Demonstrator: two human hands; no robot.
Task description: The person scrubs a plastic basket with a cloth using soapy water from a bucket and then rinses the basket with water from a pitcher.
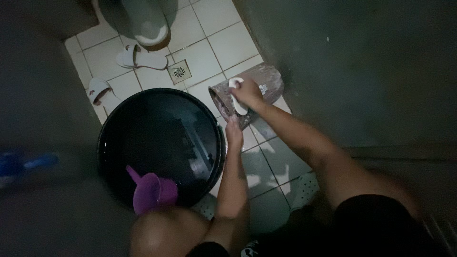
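In the head view, the right hand (247, 93), just right of the frame's centre, has its fingers curled around a white brush (236, 102), pressing it against the rim of a brown bin (266, 81) lying tilted on the tiled floor (228, 43). The left hand (233, 132), just below, touches the bin's lower edge; its finger spread cannot be told. A black water tub (159, 143) with a purple scoop (151, 190) sits centre-left, and white slippers (138, 57) lie upper left.
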